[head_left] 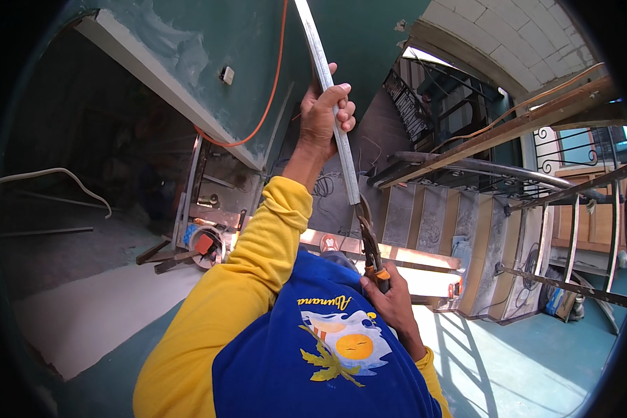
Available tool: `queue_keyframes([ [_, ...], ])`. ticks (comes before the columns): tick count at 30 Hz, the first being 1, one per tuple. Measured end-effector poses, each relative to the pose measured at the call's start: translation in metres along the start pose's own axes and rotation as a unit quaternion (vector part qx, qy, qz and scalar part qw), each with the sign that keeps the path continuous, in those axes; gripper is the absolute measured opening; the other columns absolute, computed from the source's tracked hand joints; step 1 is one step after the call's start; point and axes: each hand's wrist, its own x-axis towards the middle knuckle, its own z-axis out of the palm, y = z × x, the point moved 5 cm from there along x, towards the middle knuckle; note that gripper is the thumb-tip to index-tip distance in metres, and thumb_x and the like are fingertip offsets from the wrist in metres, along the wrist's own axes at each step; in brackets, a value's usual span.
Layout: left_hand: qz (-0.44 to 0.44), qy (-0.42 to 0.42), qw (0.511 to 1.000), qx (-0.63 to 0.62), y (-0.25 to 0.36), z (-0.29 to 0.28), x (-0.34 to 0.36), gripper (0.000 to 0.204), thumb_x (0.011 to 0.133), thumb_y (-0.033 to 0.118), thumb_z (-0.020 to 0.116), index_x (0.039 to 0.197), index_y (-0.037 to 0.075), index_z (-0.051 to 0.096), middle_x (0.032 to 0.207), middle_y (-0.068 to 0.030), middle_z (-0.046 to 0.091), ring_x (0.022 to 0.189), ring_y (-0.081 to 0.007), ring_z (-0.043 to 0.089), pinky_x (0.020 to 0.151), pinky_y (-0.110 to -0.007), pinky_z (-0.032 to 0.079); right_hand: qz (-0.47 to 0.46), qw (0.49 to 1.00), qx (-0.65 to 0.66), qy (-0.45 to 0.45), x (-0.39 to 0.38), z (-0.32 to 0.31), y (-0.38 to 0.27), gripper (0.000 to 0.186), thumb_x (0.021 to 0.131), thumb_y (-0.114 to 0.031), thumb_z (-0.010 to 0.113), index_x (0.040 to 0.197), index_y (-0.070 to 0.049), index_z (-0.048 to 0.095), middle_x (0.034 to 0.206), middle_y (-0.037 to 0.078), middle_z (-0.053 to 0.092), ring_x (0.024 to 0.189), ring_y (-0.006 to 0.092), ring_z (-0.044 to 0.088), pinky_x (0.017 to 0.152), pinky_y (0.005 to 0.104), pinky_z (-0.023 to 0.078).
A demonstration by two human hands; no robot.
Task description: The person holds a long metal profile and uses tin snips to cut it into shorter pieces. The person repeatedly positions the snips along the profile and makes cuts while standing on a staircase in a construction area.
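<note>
We're likely at a snipping step: left hand [326, 115] clenched round the metal channel [347, 166], right hand [396, 301] gripping the tin snips [369, 240]. Channel's lower end sits at their jaws. Next calls for steady channel, firm squeeze.

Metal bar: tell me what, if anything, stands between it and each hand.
Nothing visible stands between the metal bar and the left hand, which grips it directly. Between it and the right hand are the snips, at its near end.
</note>
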Motion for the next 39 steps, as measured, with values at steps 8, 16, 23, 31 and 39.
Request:
queue_keyframes([
  [8, 0.003, 0.003, 1.000, 0.010, -0.001, 0.000, -0.001, 0.066, 0.097, 0.008, 0.066, 0.157, 0.007, 0.039, 0.076, 0.0000, 0.049, 0.054, -0.0059, 0.049, 0.043, -0.021, 0.047, -0.024, 0.997, 0.059, 0.042, -0.002, 0.005, 0.000, 0.046, 0.100, -0.020, 0.075, 0.135, -0.004, 0.049, 0.104, 0.010, 0.069, 0.089, 0.0163, 0.066, 0.083, 0.0338, 0.054],
  [16, 0.002, 0.004, 1.000, 0.008, -0.002, -0.001, -0.006, 0.066, 0.096, 0.008, 0.066, 0.157, 0.006, 0.038, 0.078, -0.0001, 0.049, 0.054, -0.0059, 0.049, 0.043, -0.021, 0.047, 0.034, 0.998, 0.037, -0.035, -0.003, 0.003, -0.004, 0.038, 0.102, -0.029, 0.070, 0.128, -0.002, 0.064, 0.104, 0.015, 0.076, 0.100, 0.0273, 0.072, 0.093, 0.0406, 0.053],
  [23, 0.005, -0.002, 1.000, 0.013, 0.000, 0.001, -0.010, 0.066, 0.096, 0.008, 0.066, 0.157, 0.005, 0.038, 0.077, -0.0001, 0.049, 0.054, -0.0056, 0.049, 0.043, -0.021, 0.047, 0.016, 0.998, 0.047, -0.030, -0.005, 0.006, -0.008, 0.040, 0.102, -0.030, 0.070, 0.131, -0.002, 0.064, 0.104, 0.013, 0.076, 0.100, 0.0242, 0.072, 0.092, 0.0396, 0.053],
  [31, 0.002, 0.002, 1.000, 0.011, -0.001, -0.001, -0.013, 0.066, 0.096, 0.007, 0.066, 0.156, 0.004, 0.038, 0.077, 0.0001, 0.049, 0.054, -0.0054, 0.049, 0.043, -0.021, 0.047, 0.012, 0.999, 0.037, -0.031, -0.007, 0.005, -0.010, 0.047, 0.102, -0.030, 0.071, 0.139, -0.003, 0.061, 0.107, 0.014, 0.076, 0.102, 0.0243, 0.072, 0.093, 0.0395, 0.053],
  [39, 0.003, -0.001, 1.000, 0.019, -0.001, 0.001, -0.015, 0.066, 0.096, 0.007, 0.066, 0.156, 0.004, 0.038, 0.077, 0.0007, 0.049, 0.054, -0.0053, 0.049, 0.043, -0.021, 0.046, 0.013, 1.000, 0.007, 0.008, -0.007, 0.011, 0.000, 0.045, 0.100, -0.027, 0.074, 0.136, -0.002, 0.063, 0.098, 0.014, 0.076, 0.091, 0.0244, 0.074, 0.085, 0.0383, 0.055],
])
